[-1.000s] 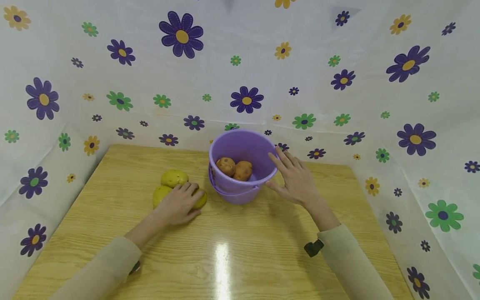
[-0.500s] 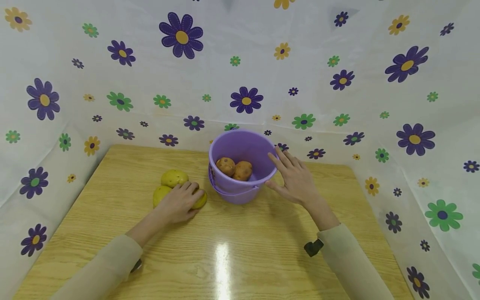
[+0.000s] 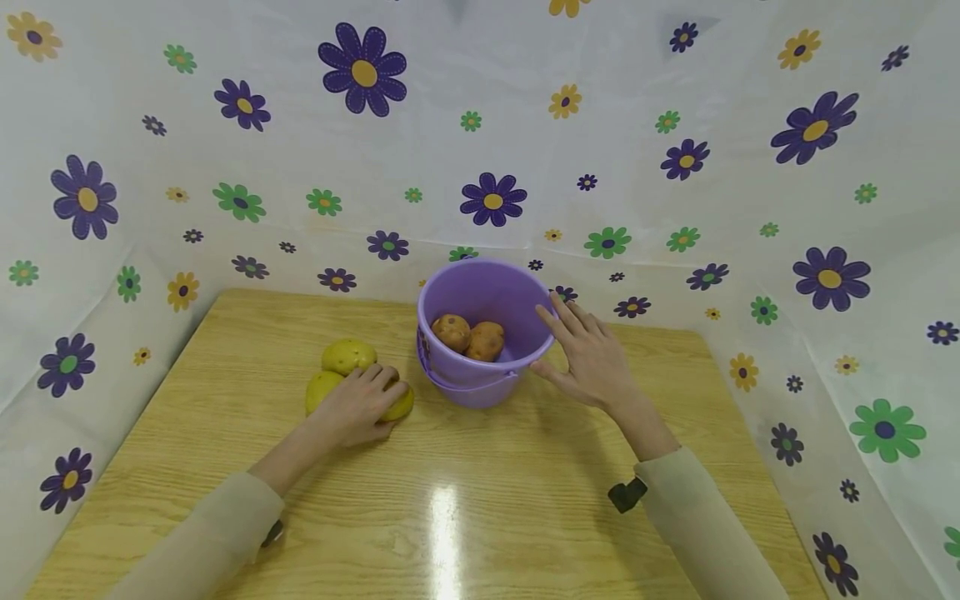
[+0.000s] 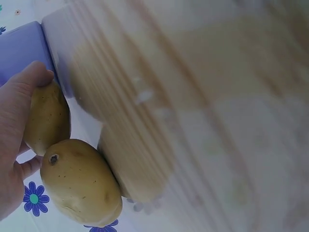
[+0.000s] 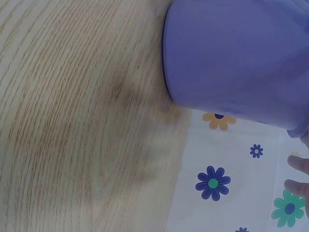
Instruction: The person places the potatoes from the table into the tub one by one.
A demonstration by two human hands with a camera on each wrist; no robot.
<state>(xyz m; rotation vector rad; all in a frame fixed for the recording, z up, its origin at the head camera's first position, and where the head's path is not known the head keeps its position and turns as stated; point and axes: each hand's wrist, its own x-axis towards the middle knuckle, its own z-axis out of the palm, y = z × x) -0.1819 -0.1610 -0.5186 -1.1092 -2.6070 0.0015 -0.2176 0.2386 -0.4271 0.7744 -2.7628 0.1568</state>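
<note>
My left hand (image 3: pixel 356 408) grips a yellow potato (image 3: pixel 401 402) on the table, left of a purple bucket (image 3: pixel 495 287). In the left wrist view, the thumb and fingers curl round this potato (image 4: pixel 49 118), and a second potato (image 4: pixel 82 183) lies against it. Two more yellow potatoes, one at the back (image 3: pixel 348 356) and one at the left (image 3: pixel 321 390), sit beside that hand. Inside the bucket are two browner potatoes (image 3: pixel 452 332). At the bucket's right rim, my right hand (image 3: pixel 588 358) rests with its fingers spread and fairly straight.
The wooden table (image 3: pixel 510 500) bears a bright reflection near its front. White cloth (image 3: pixel 435 150) printed with flowers surrounds it at the back and both sides. The bucket's handle (image 3: pixel 476 387) hangs down across its front.
</note>
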